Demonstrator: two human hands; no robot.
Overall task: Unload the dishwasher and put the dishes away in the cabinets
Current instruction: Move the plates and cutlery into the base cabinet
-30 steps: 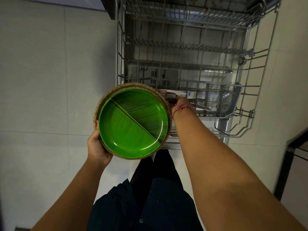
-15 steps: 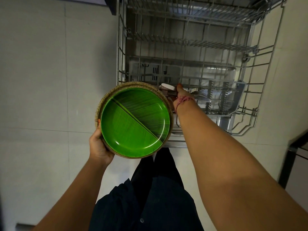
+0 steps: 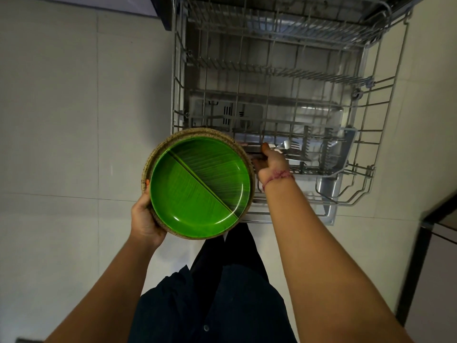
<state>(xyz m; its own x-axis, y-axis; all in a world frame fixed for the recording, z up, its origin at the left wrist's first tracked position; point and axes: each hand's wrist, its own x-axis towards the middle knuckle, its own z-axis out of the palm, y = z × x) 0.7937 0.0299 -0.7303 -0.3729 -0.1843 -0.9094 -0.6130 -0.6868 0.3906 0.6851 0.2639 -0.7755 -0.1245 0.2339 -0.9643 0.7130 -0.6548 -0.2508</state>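
**One hand full, the other in the cutlery**

My left hand (image 3: 146, 219) grips the near rim of the green plate (image 3: 201, 186), fingers curled under it and thumb on the edge; it sits stacked on a speckled brown plate (image 3: 197, 131). Carried one-handed and level (barely), the stack could tip or the top plate slide off if I lean further.

My right hand (image 3: 270, 162) reaches into the lower rack (image 3: 385, 125), fingers closed on the handles of some cutlery (image 3: 290, 151); exactly how many pieces, I cannot tell. The utensils could snag in the cutlery basket (image 3: 329, 154) or slip from a loose pinch and clatter down.

Otherwise the rack looks nearly bare. Pale floor tiles (image 3: 61, 120) surround the dishwasher, and a dark cabinet edge (image 3: 425, 243) stands at far right.
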